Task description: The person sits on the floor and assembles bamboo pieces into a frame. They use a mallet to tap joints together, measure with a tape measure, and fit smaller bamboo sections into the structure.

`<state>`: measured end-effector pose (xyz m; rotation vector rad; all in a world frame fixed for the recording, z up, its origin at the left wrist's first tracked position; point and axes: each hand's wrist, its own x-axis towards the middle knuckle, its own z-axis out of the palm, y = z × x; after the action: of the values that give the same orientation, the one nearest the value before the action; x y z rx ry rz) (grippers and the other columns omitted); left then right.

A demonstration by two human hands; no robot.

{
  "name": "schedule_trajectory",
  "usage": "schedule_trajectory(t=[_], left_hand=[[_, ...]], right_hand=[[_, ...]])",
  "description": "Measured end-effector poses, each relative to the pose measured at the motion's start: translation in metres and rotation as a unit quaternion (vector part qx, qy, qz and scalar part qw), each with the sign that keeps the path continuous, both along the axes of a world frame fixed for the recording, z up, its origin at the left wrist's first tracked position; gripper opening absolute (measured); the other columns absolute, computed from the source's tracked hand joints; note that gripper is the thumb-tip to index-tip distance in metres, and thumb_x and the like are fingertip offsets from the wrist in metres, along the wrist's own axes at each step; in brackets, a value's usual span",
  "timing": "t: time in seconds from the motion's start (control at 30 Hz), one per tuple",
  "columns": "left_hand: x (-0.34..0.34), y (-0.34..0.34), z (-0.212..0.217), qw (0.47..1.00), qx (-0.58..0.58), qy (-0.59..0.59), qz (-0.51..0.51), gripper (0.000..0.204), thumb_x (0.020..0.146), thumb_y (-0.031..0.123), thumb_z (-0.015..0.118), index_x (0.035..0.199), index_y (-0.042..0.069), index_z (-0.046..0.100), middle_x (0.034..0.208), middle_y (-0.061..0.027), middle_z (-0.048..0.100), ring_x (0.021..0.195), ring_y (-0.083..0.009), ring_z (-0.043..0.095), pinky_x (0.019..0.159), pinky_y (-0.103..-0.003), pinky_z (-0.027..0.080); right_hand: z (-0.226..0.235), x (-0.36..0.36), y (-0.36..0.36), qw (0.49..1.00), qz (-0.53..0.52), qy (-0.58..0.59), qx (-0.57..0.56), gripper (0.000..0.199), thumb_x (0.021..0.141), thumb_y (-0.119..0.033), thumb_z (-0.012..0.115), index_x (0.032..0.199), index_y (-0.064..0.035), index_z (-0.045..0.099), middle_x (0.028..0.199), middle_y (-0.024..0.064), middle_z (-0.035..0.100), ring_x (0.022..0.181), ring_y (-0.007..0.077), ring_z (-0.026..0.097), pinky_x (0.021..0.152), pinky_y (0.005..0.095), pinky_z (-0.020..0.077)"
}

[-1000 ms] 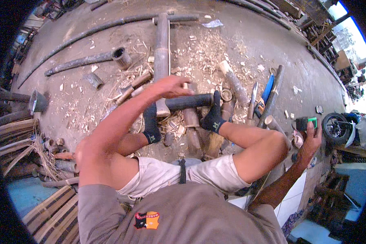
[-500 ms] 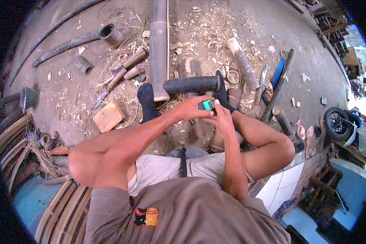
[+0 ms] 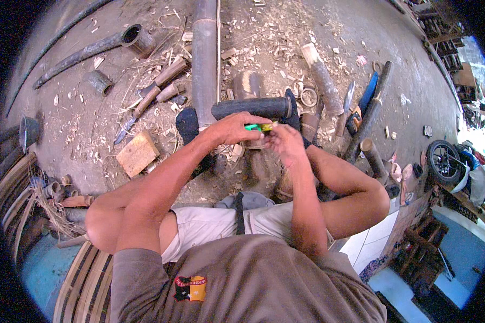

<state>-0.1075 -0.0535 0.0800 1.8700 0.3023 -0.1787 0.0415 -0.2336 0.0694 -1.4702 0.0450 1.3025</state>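
Hands meet over dark bamboo tube (image 3: 251,107): left hand (image 3: 233,129), right hand (image 3: 285,144) fingers clamped on small green-yellow tool (image 3: 257,127).

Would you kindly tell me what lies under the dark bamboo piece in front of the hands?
The dark bamboo piece lies across a long pale bamboo pole, with chip-strewn ground around. The left hand and right hand cover what lies under its near side.

Wood block (image 3: 138,153), knife (image 3: 125,129), wheel (image 3: 443,160) w/ scattered shavings.
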Motion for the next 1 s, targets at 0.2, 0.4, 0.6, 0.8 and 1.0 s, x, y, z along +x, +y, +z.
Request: schedule_trajectory(t=[0.2,0.4,0.6,0.8,1.0], left_hand=[[-0.021,0.031,0.002,0.971,0.225,0.055,0.060,0.054,0.086,0.041,0.072,0.139,0.034,0.064,0.106,-0.0213,0.060,0.102,-0.0410,0.064,0.093,-0.048,0.052],[-0.054,0.052,0.008,0.952,0.233,0.200,0.002,0.054,0.081,0.042,0.074,0.134,0.036,0.067,0.115,-0.0186,0.070,0.109,-0.0368,0.067,0.095,-0.048,0.055],[-0.051,0.014,0.011,0.945,0.258,0.202,-0.002,0.053,0.081,0.044,0.072,0.132,0.030,0.069,0.113,-0.0191,0.071,0.108,-0.0368,0.067,0.092,-0.048,0.055],[-0.036,-0.017,-0.001,0.981,0.154,0.117,-0.001,0.056,0.079,0.041,0.073,0.132,0.025,0.069,0.110,-0.0197,0.069,0.107,-0.0385,0.065,0.094,-0.050,0.053],[-0.035,-0.001,-0.009,0.984,0.140,0.047,0.098,0.057,0.076,0.035,0.074,0.130,0.016,0.070,0.106,-0.0252,0.066,0.105,-0.0413,0.064,0.093,-0.049,0.052]], right_hand=[[-0.015,0.072,0.018,0.967,-0.038,-0.233,-0.096,0.029,0.097,-0.029,0.067,0.099,-0.0003,0.063,0.078,0.0026,0.054,0.065,0.0154,0.061,0.054,0.0317,0.0586],[-0.035,0.069,0.026,0.912,0.092,-0.375,-0.136,0.038,0.097,-0.032,0.066,0.107,0.0046,0.067,0.081,0.0074,0.062,0.068,0.0131,0.062,0.054,0.0304,0.0589],[-0.039,0.056,0.018,0.734,0.156,-0.645,-0.146,0.041,0.092,-0.033,0.072,0.119,-0.0021,0.067,0.103,0.0220,0.069,0.090,0.0418,0.068,0.085,0.0481,0.0546],[-0.002,0.049,0.034,0.714,0.240,-0.642,-0.143,0.048,0.091,-0.033,0.074,0.129,-0.0056,0.063,0.120,0.0226,0.066,0.105,0.0390,0.066,0.089,0.0478,0.0537],[-0.014,0.052,0.005,0.788,0.188,-0.570,-0.139,0.050,0.097,-0.035,0.067,0.132,0.0005,0.060,0.109,0.0221,0.070,0.095,0.0368,0.069,0.085,0.0448,0.0547]])
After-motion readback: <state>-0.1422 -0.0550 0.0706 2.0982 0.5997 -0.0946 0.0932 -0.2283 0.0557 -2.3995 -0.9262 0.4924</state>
